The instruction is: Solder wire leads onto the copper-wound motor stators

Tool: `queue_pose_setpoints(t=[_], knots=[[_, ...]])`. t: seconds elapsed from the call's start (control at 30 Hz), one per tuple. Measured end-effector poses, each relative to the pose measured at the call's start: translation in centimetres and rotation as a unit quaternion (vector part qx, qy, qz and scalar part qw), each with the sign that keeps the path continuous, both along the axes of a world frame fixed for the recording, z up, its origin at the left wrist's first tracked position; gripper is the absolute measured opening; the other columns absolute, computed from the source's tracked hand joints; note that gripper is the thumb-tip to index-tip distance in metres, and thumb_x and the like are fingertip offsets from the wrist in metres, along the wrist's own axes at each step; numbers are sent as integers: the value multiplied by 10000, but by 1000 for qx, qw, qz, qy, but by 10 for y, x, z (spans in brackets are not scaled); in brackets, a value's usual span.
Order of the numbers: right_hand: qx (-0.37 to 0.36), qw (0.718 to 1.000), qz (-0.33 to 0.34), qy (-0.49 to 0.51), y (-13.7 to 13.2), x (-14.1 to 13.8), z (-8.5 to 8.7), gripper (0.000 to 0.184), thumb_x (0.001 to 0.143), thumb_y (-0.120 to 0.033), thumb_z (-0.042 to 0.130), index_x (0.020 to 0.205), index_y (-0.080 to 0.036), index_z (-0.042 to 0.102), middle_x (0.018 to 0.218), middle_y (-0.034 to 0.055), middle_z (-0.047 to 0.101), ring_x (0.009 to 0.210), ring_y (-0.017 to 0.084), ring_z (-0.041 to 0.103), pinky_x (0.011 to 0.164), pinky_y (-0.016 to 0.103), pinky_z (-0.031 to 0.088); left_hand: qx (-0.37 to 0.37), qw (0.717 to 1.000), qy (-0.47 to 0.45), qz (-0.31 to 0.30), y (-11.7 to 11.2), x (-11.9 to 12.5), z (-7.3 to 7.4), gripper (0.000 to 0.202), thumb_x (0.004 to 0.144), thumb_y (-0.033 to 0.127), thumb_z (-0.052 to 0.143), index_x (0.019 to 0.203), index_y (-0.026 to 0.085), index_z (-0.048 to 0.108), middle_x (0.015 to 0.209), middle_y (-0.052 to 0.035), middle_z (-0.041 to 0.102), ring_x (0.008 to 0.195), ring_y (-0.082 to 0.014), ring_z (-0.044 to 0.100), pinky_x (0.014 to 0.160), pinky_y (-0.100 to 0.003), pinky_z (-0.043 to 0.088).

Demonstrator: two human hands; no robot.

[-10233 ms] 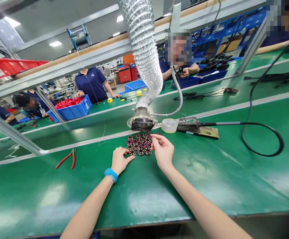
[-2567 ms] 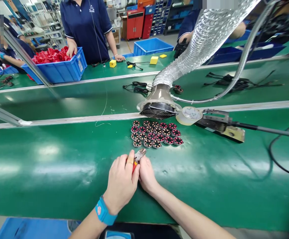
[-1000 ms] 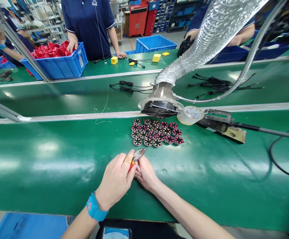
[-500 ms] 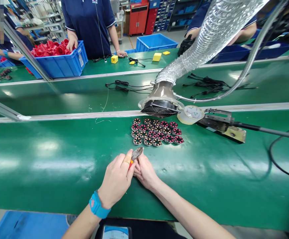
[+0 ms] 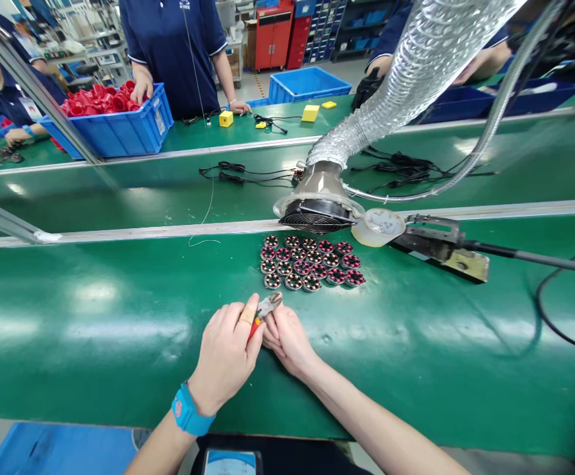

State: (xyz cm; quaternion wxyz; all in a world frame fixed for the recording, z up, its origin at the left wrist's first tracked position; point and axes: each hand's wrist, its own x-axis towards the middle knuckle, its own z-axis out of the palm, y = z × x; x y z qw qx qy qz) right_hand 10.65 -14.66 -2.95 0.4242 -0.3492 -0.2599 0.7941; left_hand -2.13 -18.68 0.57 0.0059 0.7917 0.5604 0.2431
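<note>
My left hand (image 5: 228,351), with a blue watch (image 5: 190,410) on its wrist, is closed round a pair of diagonal cutters (image 5: 266,306) with red and yellow handles. The cutters' metal jaws point up and right, beside the fingertips of my right hand (image 5: 289,338). That hand's fingers are curled together near the jaws; anything in them is hidden. Just beyond both hands, several small round copper-wound motor stators (image 5: 302,267), some pinkish red and some copper coloured, stand in rows on the green work surface (image 5: 94,343).
A fume fan (image 5: 320,212) on a foil duct (image 5: 357,125) hangs above the stators' far edge. To its right are a round pale tub (image 5: 378,227) and a soldering iron stand (image 5: 440,251). Black cables (image 5: 242,173) lie on the middle belt. Co-workers stand across by a blue crate (image 5: 114,128).
My left hand and the cutters have shifted slightly left, and the jaws have turned a little. Cables on the middle belt have moved left. My right hand stays nearly in place.
</note>
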Motion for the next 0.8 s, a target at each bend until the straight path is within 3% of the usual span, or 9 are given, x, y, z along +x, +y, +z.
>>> queue_pose_setpoints(t=[0.8], knots=[[34, 999, -17, 17, 3, -2, -1, 765, 738, -807, 677, 411, -224, 305, 313, -88, 265, 280, 17, 185, 328, 211, 125, -23, 999, 18, -15, -3, -8, 5, 433, 1033, 267, 483, 1448, 144, 466, 1035, -100, 661, 907, -217, 637, 796, -355, 541]])
